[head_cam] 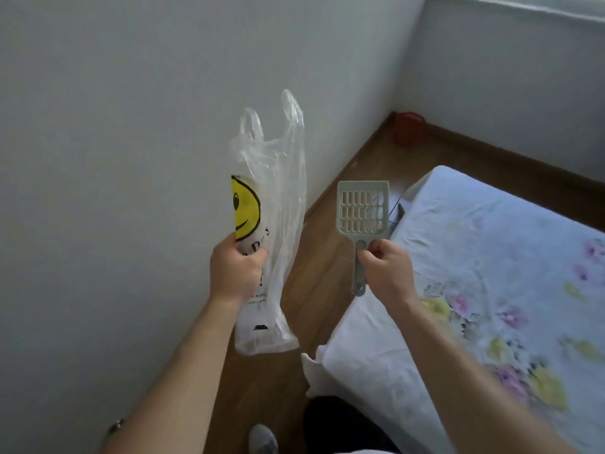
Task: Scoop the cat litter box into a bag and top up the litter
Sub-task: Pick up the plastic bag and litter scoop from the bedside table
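Plastic bag (278,178), clear with a yellow smiley print, stands upright in front of the white wall (114,126), the left hand (235,267) clenched around its middle. The right hand (386,270) grasps the handle of a pale slotted litter scoop (362,208), head up, beside the flowered bed (491,257). Both forearms reach forward and upward.

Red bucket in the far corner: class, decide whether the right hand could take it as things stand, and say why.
Probably not. The right hand grips the scoop by its handle, and the red bucket stands on the floor in the far corner, seemingly well out of reach.
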Motion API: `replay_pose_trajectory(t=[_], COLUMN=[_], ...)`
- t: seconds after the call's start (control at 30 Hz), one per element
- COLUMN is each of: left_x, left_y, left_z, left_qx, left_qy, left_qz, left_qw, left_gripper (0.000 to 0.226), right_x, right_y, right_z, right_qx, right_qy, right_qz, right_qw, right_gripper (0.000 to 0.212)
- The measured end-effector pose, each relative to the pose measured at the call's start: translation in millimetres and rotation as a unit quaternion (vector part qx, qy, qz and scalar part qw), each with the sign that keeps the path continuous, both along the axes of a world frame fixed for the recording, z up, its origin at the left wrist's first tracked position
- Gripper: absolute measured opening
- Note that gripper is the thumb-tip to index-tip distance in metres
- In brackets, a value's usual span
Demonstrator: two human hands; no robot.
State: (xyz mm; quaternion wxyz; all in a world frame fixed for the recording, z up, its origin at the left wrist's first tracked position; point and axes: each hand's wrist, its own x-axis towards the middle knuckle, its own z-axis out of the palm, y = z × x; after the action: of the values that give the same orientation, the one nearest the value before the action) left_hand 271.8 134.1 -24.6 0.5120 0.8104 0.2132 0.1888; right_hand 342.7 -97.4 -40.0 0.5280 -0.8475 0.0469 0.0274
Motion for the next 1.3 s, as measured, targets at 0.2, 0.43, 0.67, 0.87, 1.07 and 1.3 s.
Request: replay_pose_trajectory(t=[0.2, 0.43, 0.67, 0.87, 1.07, 1.3], left_x=[110.4, 274.9, 440.0, 590.5, 767.8, 949.3], left_y=[27.9, 23.0, -11.9, -57.1, -111.0, -215.6], left_z=[0.0, -11.3, -0.1, -13.5, -22.7, 0.5], left_qx=[0.02, 0.008, -0.005, -0.018, -0.017, -0.031], left_qy=[0.026, 0.057, 0.066, 0.052, 0.026, 0.041], left_qz=[-0.093, -0.146, -0.189, -0.243, -0.304, -0.411], left_qw=[0.995, 0.988, 0.98, 0.968, 0.952, 0.91], left_gripper=[0.023, 0.018, 0.007, 0.014, 0.029, 0.028], right_x=[62.9, 195.9, 329.6, 458.0, 603.6, 751.0], right_y=[11.4, 9.1, -18.3, -55.7, -97.3, -182.2], right_z=[-1.5, -23.8, -10.2, -20.2, -30.0, -19.5], right_qx=[0.018, 0.051, 0.044, 0.052, 0.066, 0.08], right_qy=[0.015, 0.028, 0.05, 0.046, 0.055, 0.056], right_qz=[-0.092, -0.164, -0.204, -0.242, -0.288, -0.353], right_qw=[0.995, 0.985, 0.977, 0.968, 0.954, 0.931], right_gripper=[0.019, 0.015, 0.015, 0.016, 0.014, 0.005])
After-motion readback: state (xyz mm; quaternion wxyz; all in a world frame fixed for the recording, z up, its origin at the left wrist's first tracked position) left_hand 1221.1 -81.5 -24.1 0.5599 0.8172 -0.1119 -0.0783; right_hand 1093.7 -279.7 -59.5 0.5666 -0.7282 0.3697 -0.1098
